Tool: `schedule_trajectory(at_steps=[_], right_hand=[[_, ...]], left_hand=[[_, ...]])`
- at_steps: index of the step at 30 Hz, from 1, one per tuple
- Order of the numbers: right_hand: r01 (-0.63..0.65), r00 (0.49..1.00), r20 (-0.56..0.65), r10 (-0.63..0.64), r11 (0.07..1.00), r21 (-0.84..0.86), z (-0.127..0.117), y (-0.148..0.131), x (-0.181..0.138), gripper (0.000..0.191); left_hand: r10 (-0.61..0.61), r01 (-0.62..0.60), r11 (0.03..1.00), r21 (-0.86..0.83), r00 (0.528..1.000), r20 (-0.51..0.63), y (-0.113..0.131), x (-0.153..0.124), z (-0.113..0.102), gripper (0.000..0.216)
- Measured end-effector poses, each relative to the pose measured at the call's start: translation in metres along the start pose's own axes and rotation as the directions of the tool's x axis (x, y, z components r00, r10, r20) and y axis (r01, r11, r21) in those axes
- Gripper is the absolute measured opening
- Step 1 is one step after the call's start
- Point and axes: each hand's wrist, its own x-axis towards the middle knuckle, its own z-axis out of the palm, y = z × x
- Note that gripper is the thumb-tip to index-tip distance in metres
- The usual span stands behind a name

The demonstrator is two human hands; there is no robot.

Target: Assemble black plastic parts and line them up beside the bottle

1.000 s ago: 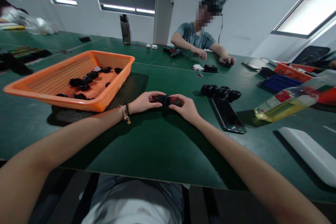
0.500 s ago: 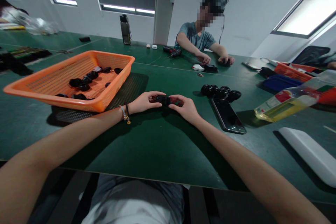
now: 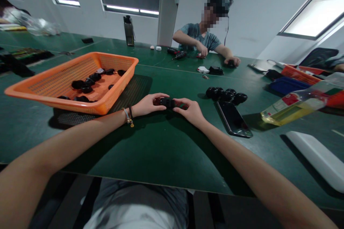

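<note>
Between my two hands, just above or on the green table [image 3: 161, 150], is a small black part [image 3: 168, 103]; its exact kind is too small to make out. My left hand [image 3: 147, 105] pinches its left end between thumb and fingers. From the other side, my right hand [image 3: 191, 110] grips the right end the same way. Fingers cover both ends of the part. An orange perforated basket [image 3: 118, 91] stands to the left, with several black round parts [image 3: 86, 88] lying inside. Right of my hands sits a cluster of similar black round parts [image 3: 226, 95].
A phone [image 3: 233, 118], a tilted clear bottle with yellow liquid [image 3: 292, 103] and a white slab [image 3: 314, 157] lie to the right. Across the table a co-worker [image 3: 204, 37] handles small parts near a power drill [image 3: 177, 53]. A dark bottle [image 3: 129, 31] stands behind.
My hands and the black part hold nearly the same position. The co-worker's one hand has lifted and drawn back from the small parts on the table, with something small in it.
</note>
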Motion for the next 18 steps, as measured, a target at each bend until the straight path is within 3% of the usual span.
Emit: schedule_trajectory(at_steps=[18], right_hand=[[-0.022, 1.000, -0.022, 0.023, 1.000, 0.020, 0.0009, -0.0035, 0.0003, 0.027]], left_hand=[[-0.022, 0.023, 0.999, 0.026, 0.999, -0.030, 0.0023, 0.0011, 0.0008, 0.049]])
